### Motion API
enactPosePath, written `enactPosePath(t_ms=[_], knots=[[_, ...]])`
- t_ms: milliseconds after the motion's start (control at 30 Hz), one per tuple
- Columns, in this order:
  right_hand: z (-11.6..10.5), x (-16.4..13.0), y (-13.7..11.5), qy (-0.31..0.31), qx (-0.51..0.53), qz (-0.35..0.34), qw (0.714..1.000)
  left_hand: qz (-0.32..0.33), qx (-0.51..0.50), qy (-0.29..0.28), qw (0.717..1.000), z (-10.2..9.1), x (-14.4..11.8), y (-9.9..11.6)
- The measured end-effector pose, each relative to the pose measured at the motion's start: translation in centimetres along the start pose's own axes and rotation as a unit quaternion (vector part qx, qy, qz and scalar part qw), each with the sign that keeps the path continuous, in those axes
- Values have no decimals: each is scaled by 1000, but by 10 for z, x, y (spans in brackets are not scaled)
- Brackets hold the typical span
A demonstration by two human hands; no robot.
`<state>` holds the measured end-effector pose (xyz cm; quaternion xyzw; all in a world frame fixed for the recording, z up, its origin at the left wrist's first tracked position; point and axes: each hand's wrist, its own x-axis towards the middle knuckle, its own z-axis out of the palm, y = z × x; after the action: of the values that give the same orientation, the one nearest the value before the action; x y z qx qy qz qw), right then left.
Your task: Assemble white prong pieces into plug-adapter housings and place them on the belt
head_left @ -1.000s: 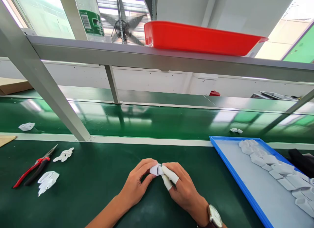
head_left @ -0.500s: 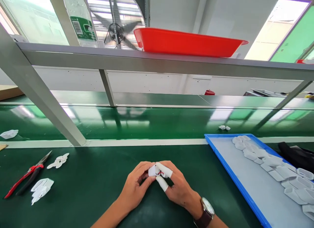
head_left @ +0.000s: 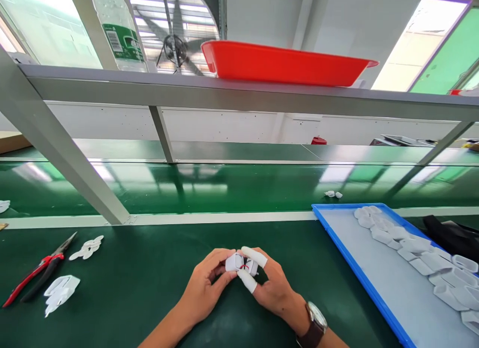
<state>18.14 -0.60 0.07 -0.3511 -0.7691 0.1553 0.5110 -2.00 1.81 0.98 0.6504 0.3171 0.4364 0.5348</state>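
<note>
Both my hands meet over the green mat, low in the middle of the view. My left hand (head_left: 207, 286) and my right hand (head_left: 270, 286) pinch a small white plastic part (head_left: 236, 262) with a thin red wire between their fingertips. White finger cots cover my right thumb and forefinger. A watch sits on my right wrist. To the right lies a blue tray (head_left: 359, 280) holding several similar white parts (head_left: 419, 255) in a row.
Red-handled pliers (head_left: 35, 270) and two piles of white scraps (head_left: 60, 291) lie at the left. A green conveyor belt (head_left: 239, 185) runs behind the mat, with small white bits (head_left: 333, 193) on it. Overhead, a shelf carries a red tray (head_left: 280, 63) and a bottle (head_left: 118, 31).
The view has shifted slightly, so things slid left and down. My right forefinger has lifted a little off the part, and the red wire shows more.
</note>
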Motion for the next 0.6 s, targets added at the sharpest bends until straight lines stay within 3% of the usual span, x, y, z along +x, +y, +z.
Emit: enactPosePath(t_ms=[167,333,467,600], knots=[[0,3,-2,-12,39,-1,999,-20,-39,-9,999,1,0,2],[-4,5,-5,-48,-21,-39,998,-40,-31,-30,998,1,1,1],[-1,2,-3,-21,-62,-78,995,-62,-39,-21,997,0,2,1],[2,2,-3,-23,-69,-69,995,-65,-50,-11,997,-2,4,-1]])
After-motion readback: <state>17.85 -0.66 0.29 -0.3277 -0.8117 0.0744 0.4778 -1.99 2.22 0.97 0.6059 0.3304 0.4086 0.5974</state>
